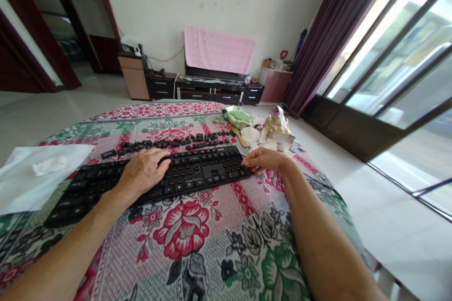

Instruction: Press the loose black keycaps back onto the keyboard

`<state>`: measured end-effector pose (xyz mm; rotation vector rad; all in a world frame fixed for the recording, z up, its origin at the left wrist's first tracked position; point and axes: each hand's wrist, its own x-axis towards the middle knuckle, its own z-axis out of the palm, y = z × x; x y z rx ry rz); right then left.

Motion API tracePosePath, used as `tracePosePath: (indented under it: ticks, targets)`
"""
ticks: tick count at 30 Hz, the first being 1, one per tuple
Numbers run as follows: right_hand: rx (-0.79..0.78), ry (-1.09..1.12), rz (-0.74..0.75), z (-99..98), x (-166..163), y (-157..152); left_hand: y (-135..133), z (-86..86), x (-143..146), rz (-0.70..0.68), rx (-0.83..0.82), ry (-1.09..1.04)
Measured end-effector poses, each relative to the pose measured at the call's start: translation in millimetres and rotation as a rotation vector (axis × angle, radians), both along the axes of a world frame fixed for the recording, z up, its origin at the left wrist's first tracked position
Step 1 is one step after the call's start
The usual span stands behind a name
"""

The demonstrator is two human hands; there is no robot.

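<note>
A long black keyboard (pixel 213 169) lies across the table in front of me. Many key positions in its middle are bare sockets, while keys sit along its left part, bottom row and number pad. My left hand (pixel 144 169) rests over the middle of the keyboard, fingers bent at its far side and thumb on the near side. At the right end, my right hand (pixel 259 160) has its fingers drawn together on the keyboard's edge beside the number pad; whether a small piece is between them is hidden. Loose black keycaps (pixel 176 142) lie in a row just behind the keyboard.
White paper with a crumpled tissue (pixel 49 165) lies at left. Behind my right hand are a wooden-handled brush (pixel 240 137), a green cloth-like bundle (pixel 240 117), crumpled tissues (pixel 251 135) and a golden tissue box (pixel 278 131). A patterned cloth (pixel 212 225) covers the table.
</note>
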<state>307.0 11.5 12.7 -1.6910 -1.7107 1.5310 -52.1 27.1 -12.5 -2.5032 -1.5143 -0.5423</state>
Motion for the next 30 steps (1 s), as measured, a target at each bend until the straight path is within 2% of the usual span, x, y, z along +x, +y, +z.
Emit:
tracePosePath:
  ticks: [18, 30]
  targets:
    - [0.047, -0.047, -0.065, 1.2, -6.2, -2.9, -1.5, 3.2, 0.5, -0.003, -0.006, 0.009]
    - [0.089, -0.07, 0.06, 7.9, -8.5, -3.8, -1.4, 2.1, 0.6, -0.004, -0.002, 0.009]
